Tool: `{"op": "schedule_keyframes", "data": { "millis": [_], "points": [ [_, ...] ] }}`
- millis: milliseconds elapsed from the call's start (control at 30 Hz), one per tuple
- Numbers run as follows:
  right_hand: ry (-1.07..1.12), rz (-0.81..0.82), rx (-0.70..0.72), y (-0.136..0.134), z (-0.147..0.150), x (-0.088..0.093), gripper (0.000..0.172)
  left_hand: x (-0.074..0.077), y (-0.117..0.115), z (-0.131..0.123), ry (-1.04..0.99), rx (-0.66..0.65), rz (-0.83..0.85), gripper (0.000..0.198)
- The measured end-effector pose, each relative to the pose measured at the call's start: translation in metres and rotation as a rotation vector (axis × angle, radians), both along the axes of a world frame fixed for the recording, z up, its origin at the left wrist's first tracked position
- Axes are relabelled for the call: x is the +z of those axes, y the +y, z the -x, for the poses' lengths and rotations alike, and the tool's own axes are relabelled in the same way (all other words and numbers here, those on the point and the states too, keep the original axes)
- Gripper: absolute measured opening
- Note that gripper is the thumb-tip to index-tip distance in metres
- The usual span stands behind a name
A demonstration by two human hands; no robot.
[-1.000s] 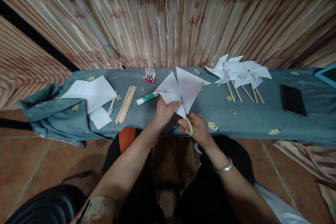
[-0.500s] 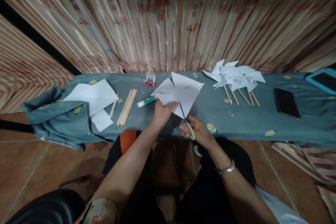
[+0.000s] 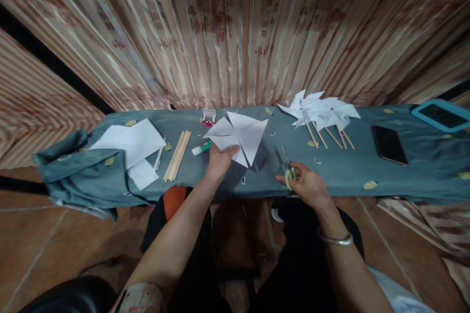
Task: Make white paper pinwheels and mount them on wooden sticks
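Left hand [image 3: 220,160] pinches slit paper [image 3: 253,135]; right of it, right hand [image 3: 307,184] grips scissors [image 3: 287,176]. Cutting looks done, calling for scissors down.

White paper [image 3: 240,131], corners slit; green-handled scissors [image 3: 288,175] apart from it, blades perhaps open.

we hold slit paper [image 3: 246,132] in left grip [image 3: 221,160] | scissors [image 3: 287,180] in right grip [image 3: 309,185], apart from it | pinwheels [image 3: 320,111] lie on worktop [image 3: 345,171]
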State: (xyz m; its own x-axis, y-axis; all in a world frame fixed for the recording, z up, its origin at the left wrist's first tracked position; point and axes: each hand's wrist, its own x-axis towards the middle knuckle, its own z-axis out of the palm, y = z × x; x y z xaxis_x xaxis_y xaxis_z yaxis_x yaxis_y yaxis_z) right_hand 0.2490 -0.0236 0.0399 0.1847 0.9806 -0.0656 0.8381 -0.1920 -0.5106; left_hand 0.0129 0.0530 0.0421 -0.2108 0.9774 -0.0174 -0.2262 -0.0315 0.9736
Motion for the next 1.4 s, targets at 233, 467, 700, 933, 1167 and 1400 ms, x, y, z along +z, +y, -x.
{"op": "schedule_keyframes", "data": {
  "millis": [233, 467, 700, 933, 1167, 1400],
  "points": [
    [-0.271, -0.079, -0.092, 0.018, -0.008, 0.002, 0.055, -0.022, -0.01, -0.021, 0.082, -0.121, 0.072, 0.039],
    [-0.304, -0.091, -0.109, 0.037, -0.012, -0.002, 0.044, -0.027, -0.014, -0.028, 0.003, -0.305, 0.103, 0.05],
    [-0.271, -0.151, -0.203, 0.045, -0.026, -0.01, 0.038, -0.029, -0.016, 0.004, 0.247, -0.084, 0.056, 0.087],
    [-0.218, -0.255, -0.221, 0.051, -0.029, -0.022, 0.024, -0.028, -0.025, 0.003, 1.114, -0.391, -0.509, 0.041],
    [-0.174, -0.329, -0.227, 0.053, -0.031, -0.028, 0.012, -0.033, -0.028, -0.012, 1.365, -0.58, -0.432, 0.039],
    [0.104, -0.454, 0.263, 0.038, 0.003, -0.018, 0.024, -0.036, -0.028, -0.008, 1.39, -0.607, -0.44, 0.037]
  ]
}}
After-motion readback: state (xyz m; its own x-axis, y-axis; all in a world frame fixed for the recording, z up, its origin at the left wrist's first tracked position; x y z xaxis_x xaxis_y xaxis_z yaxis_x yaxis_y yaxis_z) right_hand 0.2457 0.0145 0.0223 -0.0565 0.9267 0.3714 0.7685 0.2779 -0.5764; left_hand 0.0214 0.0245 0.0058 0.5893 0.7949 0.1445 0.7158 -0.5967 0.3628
